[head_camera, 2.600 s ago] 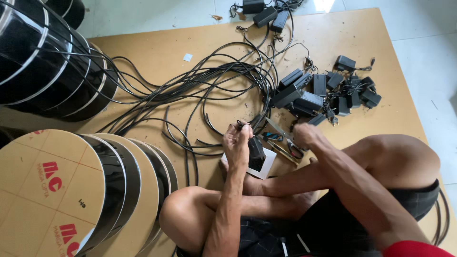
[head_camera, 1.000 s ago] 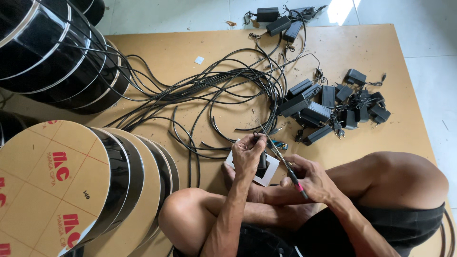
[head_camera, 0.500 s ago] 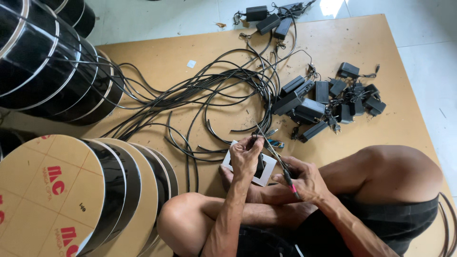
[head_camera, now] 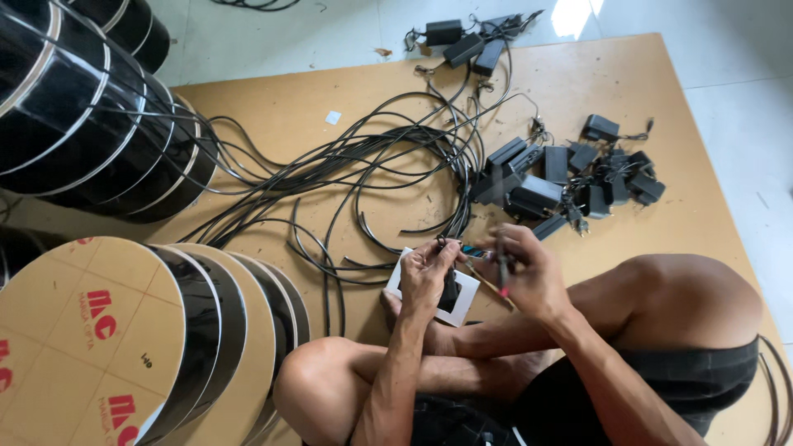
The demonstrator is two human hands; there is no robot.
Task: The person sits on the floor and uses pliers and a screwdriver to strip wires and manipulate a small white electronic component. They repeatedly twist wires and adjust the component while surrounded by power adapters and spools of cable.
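Observation:
My left hand (head_camera: pixel 427 274) pinches the end of a thin black cable (head_camera: pixel 453 223) above a small white-framed black square panel (head_camera: pixel 462 299) lying on the board. My right hand (head_camera: pixel 529 272) is closed around a slim tool with a red-tipped handle (head_camera: pixel 501 268), its point held close to the cable end at my left fingers. The two hands almost touch. I sit cross-legged, knees at the lower edge of the view.
A tangle of black cables (head_camera: pixel 363 165) spreads over the brown board (head_camera: pixel 578 91). Several black power adapters (head_camera: pixel 570 177) lie right of it, more adapters (head_camera: pixel 462 41) at the far edge. Large reels of black strip (head_camera: pixel 91 132) and cardboard-faced reels (head_camera: pixel 107 330) stand left.
My right hand left the board beside the adapters, picked up the slim tool and brought it to my left hand, which keeps hold of the cable end. The view shifted slightly.

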